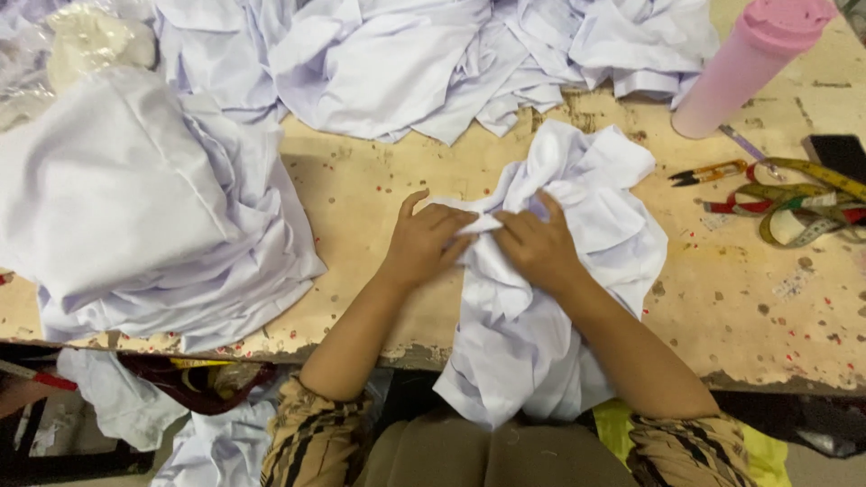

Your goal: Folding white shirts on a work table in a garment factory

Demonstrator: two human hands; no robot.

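A crumpled white garment [577,207] lies on the worn wooden table [361,180] in front of me and hangs over its near edge into my lap. My left hand [424,239] pinches a small fold of the white cloth at the garment's left side. My right hand [537,243] rests on the garment just beside it, fingers closed on the same fold. The two hands almost touch at the fingertips.
A big heap of white garments [135,207] fills the table's left, and more white cloth [433,54] is piled along the far side. At right stand a pink tumbler [749,63], small thread snips [708,171], a yellow measuring tape [812,203] and a dark phone [839,149].
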